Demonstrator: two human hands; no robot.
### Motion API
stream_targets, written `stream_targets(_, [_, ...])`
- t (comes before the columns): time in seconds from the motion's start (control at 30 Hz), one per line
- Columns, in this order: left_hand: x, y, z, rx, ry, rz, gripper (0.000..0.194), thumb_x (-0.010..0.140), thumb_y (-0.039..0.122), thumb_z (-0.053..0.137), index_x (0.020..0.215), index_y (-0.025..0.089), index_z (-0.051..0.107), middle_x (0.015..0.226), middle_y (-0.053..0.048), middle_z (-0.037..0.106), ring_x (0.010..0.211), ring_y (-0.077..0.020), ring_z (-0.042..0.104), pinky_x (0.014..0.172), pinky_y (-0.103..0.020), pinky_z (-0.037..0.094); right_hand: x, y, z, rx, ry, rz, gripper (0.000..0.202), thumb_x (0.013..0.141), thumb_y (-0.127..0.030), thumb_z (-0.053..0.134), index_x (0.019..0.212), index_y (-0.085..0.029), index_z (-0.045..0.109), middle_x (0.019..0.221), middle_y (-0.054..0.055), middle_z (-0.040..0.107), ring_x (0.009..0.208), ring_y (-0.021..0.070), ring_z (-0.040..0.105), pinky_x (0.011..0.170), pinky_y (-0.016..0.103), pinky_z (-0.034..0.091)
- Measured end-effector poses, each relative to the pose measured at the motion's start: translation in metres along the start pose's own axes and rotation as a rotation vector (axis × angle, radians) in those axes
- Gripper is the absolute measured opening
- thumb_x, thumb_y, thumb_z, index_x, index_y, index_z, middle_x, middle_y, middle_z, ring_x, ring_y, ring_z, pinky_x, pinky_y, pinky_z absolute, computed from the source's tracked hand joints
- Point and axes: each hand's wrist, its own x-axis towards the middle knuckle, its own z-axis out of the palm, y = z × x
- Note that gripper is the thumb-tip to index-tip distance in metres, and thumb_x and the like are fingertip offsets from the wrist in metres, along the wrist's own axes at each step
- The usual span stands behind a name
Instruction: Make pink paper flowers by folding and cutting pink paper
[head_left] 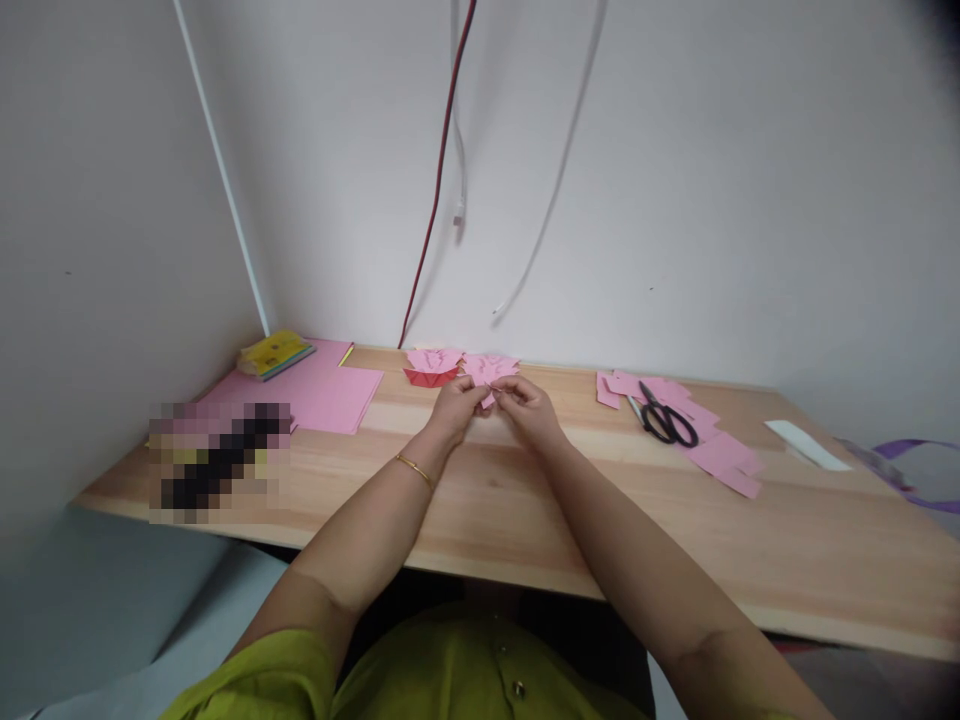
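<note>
Near the middle of the wooden table (495, 480), my left hand (459, 405) and my right hand (526, 405) meet with fingertips pinched on a small pink paper piece (488, 399). Both hands are closed on it, and the fingers partly cover it. Just behind them lies a folded pink paper shape (491, 366). Beside it, to the left, is another pink folded shape (433, 359) with a red folded paper (430, 377) in front of it.
Pink sheets (337, 400) and a yellow packet (276, 354) lie at the left. Black-handled scissors (669, 424) rest among pink paper pieces (724, 455) at the right, with a white strip (808, 446) farther right. Cables (441, 170) hang against the wall behind.
</note>
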Motion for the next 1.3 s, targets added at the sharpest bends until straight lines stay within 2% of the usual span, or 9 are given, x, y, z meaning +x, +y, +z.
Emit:
stream_targets(0.1, [0.001, -0.001, -0.001, 0.01, -0.021, 0.043, 0.017, 0.061, 0.022, 0.069, 0.06, 0.015, 0.054, 0.055, 0.003, 0.05, 0.05, -0.0073, 0.047, 0.051, -0.023, 0.042, -0.001, 0.002, -0.002, -0.003, -0.003, -0.013, 0.018, 0.071, -0.024, 0.058, 0.085, -0.02, 0.067, 0.081, 0.002, 0.066, 0.073, 0.0148, 0.058, 0.069, 0.028, 0.045])
stream_targets(0.23, [0.0, 0.0, -0.001, 0.006, -0.007, 0.02, 0.019, 0.059, 0.021, 0.068, 0.056, 0.015, 0.05, 0.051, 0.004, 0.047, 0.048, -0.0073, 0.045, 0.05, -0.023, 0.043, -0.001, 0.0, -0.006, -0.041, -0.038, -0.048, 0.017, 0.072, -0.021, 0.056, 0.084, -0.02, 0.067, 0.079, 0.001, 0.067, 0.072, 0.0148, 0.059, 0.069, 0.028, 0.046])
stream_targets(0.43, [0.001, 0.002, -0.005, -0.037, -0.02, -0.024, 0.019, 0.059, 0.024, 0.07, 0.061, 0.014, 0.054, 0.055, 0.003, 0.05, 0.052, -0.0088, 0.048, 0.053, -0.027, 0.049, 0.002, -0.003, -0.011, -0.227, -0.096, -0.246, 0.022, 0.076, -0.018, 0.053, 0.088, -0.02, 0.071, 0.087, 0.004, 0.07, 0.081, 0.0162, 0.063, 0.075, 0.03, 0.048])
stream_targets(0.6, [0.001, 0.005, -0.007, -0.117, -0.051, -0.083, 0.023, 0.064, 0.028, 0.072, 0.067, 0.014, 0.055, 0.056, 0.003, 0.052, 0.054, -0.0101, 0.054, 0.059, -0.03, 0.054, 0.003, 0.001, -0.011, -0.27, -0.071, -0.349, 0.023, 0.079, -0.017, 0.052, 0.091, -0.021, 0.072, 0.09, 0.006, 0.071, 0.086, 0.0172, 0.064, 0.079, 0.032, 0.049])
stream_targets(0.7, [0.0, 0.006, -0.008, -0.153, -0.118, -0.104, 0.024, 0.064, 0.025, 0.074, 0.077, 0.014, 0.057, 0.067, -0.001, 0.06, 0.063, -0.0134, 0.063, 0.064, -0.031, 0.054, 0.005, 0.003, -0.012, -0.293, -0.019, -0.358, 0.023, 0.081, -0.018, 0.052, 0.093, -0.022, 0.072, 0.092, 0.006, 0.071, 0.087, 0.0173, 0.065, 0.08, 0.032, 0.05])
stream_targets(0.83, [0.0, 0.007, -0.008, -0.163, -0.156, -0.126, 0.025, 0.064, 0.018, 0.075, 0.077, 0.014, 0.053, 0.072, -0.003, 0.064, 0.067, -0.0149, 0.066, 0.068, -0.031, 0.055, 0.006, 0.004, -0.015, -0.335, 0.011, -0.376, 0.023, 0.082, -0.019, 0.052, 0.093, -0.021, 0.072, 0.092, 0.007, 0.071, 0.088, 0.0177, 0.064, 0.081, 0.033, 0.05])
stream_targets(1.0, [-0.002, 0.01, -0.007, -0.183, -0.157, -0.175, 0.025, 0.066, 0.02, 0.074, 0.074, 0.015, 0.051, 0.071, -0.003, 0.064, 0.068, -0.0157, 0.067, 0.068, -0.032, 0.055, 0.007, 0.006, -0.015, -0.376, 0.004, -0.432, 0.023, 0.083, -0.019, 0.051, 0.092, -0.022, 0.072, 0.088, 0.007, 0.071, 0.084, 0.0176, 0.064, 0.078, 0.033, 0.051])
stream_targets(1.3, [-0.004, 0.01, -0.004, -0.108, -0.11, -0.101, 0.025, 0.061, 0.011, 0.073, 0.077, 0.013, 0.054, 0.067, 0.0, 0.06, 0.063, -0.0124, 0.063, 0.062, -0.027, 0.053, 0.006, 0.003, -0.015, -0.433, -0.042, -0.423, 0.027, 0.079, -0.016, 0.049, 0.091, -0.022, 0.073, 0.089, 0.007, 0.071, 0.085, 0.0185, 0.064, 0.08, 0.034, 0.052])
